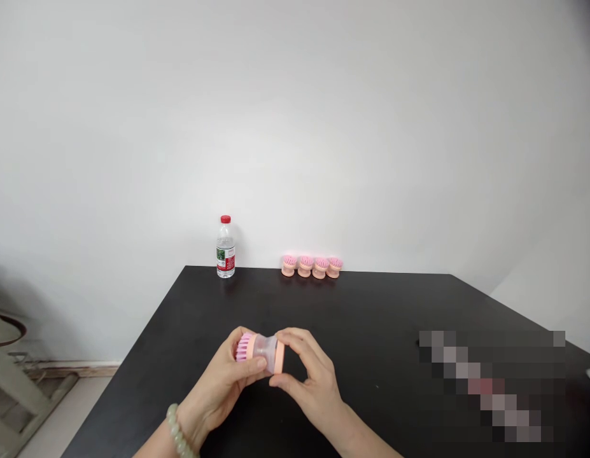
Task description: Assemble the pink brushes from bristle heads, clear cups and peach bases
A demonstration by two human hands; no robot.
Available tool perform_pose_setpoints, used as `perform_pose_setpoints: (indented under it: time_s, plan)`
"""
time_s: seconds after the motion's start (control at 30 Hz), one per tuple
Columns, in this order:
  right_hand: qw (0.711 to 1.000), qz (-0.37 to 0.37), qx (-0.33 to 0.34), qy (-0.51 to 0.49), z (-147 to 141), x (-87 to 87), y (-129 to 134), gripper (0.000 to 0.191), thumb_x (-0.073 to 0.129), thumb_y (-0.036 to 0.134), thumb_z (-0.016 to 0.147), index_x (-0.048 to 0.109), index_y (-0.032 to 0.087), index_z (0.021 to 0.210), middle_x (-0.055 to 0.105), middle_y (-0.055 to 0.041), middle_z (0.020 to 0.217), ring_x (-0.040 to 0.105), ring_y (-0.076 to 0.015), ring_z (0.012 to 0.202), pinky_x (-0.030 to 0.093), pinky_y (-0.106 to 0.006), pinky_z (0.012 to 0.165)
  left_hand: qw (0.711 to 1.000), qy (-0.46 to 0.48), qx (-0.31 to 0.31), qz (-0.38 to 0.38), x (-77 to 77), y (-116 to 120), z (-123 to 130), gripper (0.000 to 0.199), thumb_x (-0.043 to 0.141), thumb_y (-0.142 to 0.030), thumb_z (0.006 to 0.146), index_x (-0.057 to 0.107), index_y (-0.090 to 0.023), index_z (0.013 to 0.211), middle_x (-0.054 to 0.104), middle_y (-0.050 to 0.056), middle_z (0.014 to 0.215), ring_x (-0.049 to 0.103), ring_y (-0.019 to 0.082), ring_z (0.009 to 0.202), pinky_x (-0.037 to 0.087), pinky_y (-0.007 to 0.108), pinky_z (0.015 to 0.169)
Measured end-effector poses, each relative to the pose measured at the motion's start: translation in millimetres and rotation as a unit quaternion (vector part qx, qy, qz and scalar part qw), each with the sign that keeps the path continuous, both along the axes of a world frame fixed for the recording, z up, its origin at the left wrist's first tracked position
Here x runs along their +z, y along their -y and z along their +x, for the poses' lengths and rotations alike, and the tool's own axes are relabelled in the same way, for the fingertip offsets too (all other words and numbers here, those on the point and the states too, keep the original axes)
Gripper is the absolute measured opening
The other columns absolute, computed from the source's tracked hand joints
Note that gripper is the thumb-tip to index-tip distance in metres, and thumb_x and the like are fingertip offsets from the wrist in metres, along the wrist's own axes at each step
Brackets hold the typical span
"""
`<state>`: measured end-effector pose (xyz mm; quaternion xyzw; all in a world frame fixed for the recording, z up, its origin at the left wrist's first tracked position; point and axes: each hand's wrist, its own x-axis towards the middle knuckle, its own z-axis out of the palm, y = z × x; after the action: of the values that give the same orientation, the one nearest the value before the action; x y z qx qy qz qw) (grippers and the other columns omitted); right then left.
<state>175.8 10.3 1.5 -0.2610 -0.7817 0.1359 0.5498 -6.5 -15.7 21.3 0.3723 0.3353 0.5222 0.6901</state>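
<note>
Left hand (216, 391) and right hand (311, 375) both grasp a pink brush (261, 352) (clear body); four more brushes (312, 266) stand at the far edge of the table (371, 318).

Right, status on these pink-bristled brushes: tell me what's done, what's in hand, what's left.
Done, it seems: four brushes stand bristles-up in a row at the far edge of the black table. In hand: a fifth, clear-bodied brush, held sideways between left hand and right hand. Left: that brush, not yet in the row.
</note>
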Motion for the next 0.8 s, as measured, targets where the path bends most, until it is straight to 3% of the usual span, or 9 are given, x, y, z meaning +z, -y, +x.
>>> perform_pose_setpoints:
  time_s: [0.4,0.6,0.8]
  plan:
    - [0.998,0.056,0.012,0.025,2.0,1.6,2.1,0.038,0.066,0.039,0.093,0.062,0.028,0.129,0.068,-0.0105,0.114,0.069,-0.0261,0.102,0.062,-0.040,0.087,1.000,-0.018,0.004,-0.004,-1.6,-0.3,1.7,0.040,0.090,-0.030,0.065,0.055,-0.017,0.082,0.063,0.000,0.077,0.061,0.012,0.073,0.053,0.028,0.073]
    - [0.998,0.057,0.007,0.019,1.8,2.0,3.8,0.038,0.069,0.038,0.091,0.063,0.028,0.127,0.069,-0.0099,0.114,0.070,-0.0256,0.101,0.062,-0.038,0.087,1.000,-0.028,0.001,0.002,-2.1,-0.7,0.8,0.043,0.091,-0.031,0.062,0.055,-0.018,0.081,0.064,0.001,0.076,0.062,0.014,0.074,0.052,0.029,0.071]
    - [0.994,0.101,0.011,0.035,2.8,3.6,4.2,0.038,0.067,0.034,0.093,0.062,0.023,0.128,0.070,-0.0118,0.116,0.071,-0.0248,0.103,0.063,-0.035,0.089,0.999,-0.030,-0.017,0.001,0.1,0.0,-0.7,0.046,0.092,-0.031,0.060,0.053,-0.017,0.081,0.064,0.001,0.076,0.061,0.014,0.072,0.051,0.029,0.069]
